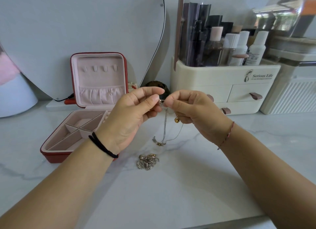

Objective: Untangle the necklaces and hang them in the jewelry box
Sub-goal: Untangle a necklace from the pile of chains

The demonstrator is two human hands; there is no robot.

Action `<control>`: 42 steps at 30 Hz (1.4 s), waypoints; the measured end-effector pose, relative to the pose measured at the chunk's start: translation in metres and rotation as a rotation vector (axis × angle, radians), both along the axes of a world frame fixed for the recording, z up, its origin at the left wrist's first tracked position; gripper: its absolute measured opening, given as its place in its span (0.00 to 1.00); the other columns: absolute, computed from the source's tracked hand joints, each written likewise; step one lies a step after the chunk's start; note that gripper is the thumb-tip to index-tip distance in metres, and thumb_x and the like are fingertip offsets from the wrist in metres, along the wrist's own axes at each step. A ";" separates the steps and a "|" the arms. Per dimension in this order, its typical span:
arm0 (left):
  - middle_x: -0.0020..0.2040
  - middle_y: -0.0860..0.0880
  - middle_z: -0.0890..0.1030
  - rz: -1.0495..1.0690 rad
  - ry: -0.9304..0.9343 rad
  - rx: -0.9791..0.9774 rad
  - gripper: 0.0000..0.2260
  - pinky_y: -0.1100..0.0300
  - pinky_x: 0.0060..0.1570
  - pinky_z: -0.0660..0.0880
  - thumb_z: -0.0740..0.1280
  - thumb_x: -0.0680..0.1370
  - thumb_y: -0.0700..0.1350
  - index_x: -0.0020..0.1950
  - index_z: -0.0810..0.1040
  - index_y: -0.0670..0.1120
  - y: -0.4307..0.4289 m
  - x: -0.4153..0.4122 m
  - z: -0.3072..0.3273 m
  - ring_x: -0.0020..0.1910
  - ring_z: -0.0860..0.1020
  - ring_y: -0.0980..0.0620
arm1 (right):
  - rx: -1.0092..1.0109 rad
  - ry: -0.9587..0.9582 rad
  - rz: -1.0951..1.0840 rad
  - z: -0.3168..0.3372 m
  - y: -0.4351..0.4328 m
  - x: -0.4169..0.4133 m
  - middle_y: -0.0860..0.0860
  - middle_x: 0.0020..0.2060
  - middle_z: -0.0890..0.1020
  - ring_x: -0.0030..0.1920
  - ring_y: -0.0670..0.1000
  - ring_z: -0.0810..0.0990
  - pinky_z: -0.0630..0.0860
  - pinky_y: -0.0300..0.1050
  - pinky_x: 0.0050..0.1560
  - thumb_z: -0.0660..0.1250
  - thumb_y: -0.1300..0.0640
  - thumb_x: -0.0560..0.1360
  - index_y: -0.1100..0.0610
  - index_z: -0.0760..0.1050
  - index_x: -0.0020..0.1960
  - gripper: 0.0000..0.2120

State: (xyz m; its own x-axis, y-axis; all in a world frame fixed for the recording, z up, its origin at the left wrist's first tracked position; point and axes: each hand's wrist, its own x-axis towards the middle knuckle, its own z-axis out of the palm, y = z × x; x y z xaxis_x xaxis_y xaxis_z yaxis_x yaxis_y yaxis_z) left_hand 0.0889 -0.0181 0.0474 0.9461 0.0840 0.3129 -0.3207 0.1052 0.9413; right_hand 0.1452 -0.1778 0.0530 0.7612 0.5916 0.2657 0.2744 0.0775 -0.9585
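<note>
My left hand (135, 112) and my right hand (193, 112) are raised above the marble top, both pinching the upper end of a thin silver necklace (165, 126) between thumb and fingers. Its chain hangs down and its lower loop touches the surface. A small gold pendant (176, 120) dangles beside my right palm. A tangled heap of chains (147, 161) lies on the table below the hands. The red jewelry box (75, 136) stands open at the left, its pink lid (100, 78) upright with a row of small hooks (100, 68) holding nothing.
A cream cosmetics organiser (222, 85) with drawers and bottles stands at the back right. A white ribbed container (290, 95) is beside it. A heart-shaped mirror (85, 32) leans behind the box. A dark round object (156, 86) sits behind my hands.
</note>
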 end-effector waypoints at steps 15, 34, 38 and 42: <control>0.37 0.49 0.75 -0.125 0.048 -0.267 0.09 0.66 0.34 0.72 0.58 0.78 0.34 0.48 0.77 0.44 -0.002 0.002 0.000 0.33 0.75 0.56 | -0.068 0.095 0.033 0.000 0.000 0.000 0.47 0.24 0.59 0.26 0.46 0.54 0.52 0.36 0.26 0.64 0.60 0.77 0.61 0.74 0.41 0.07; 0.34 0.49 0.72 -0.085 0.142 -0.164 0.08 0.67 0.23 0.62 0.58 0.79 0.37 0.47 0.77 0.43 0.000 0.001 0.002 0.22 0.64 0.58 | 0.021 0.085 0.014 0.000 -0.004 0.006 0.49 0.26 0.64 0.27 0.46 0.58 0.54 0.38 0.29 0.68 0.54 0.68 0.60 0.77 0.40 0.09; 0.36 0.50 0.74 -0.027 0.213 0.135 0.11 0.67 0.22 0.57 0.67 0.72 0.47 0.51 0.79 0.43 0.003 -0.001 -0.001 0.22 0.60 0.58 | 0.057 0.055 -0.074 0.003 -0.008 0.008 0.46 0.23 0.62 0.27 0.47 0.55 0.52 0.41 0.30 0.68 0.57 0.73 0.61 0.77 0.41 0.07; 0.23 0.57 0.68 0.006 0.237 0.334 0.18 0.68 0.20 0.55 0.71 0.65 0.52 0.51 0.82 0.45 0.002 -0.002 -0.003 0.20 0.57 0.59 | 0.033 -0.027 -0.151 0.004 -0.010 0.008 0.45 0.21 0.64 0.25 0.46 0.57 0.56 0.37 0.26 0.69 0.57 0.72 0.61 0.79 0.41 0.07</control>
State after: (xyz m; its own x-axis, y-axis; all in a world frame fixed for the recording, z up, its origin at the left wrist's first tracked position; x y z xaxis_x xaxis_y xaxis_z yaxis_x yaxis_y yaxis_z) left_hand 0.0868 -0.0158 0.0446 0.9950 0.0204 0.0976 -0.0908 -0.2204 0.9712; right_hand 0.1535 -0.1878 0.0572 0.8330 0.4619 0.3046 0.3108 0.0649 -0.9483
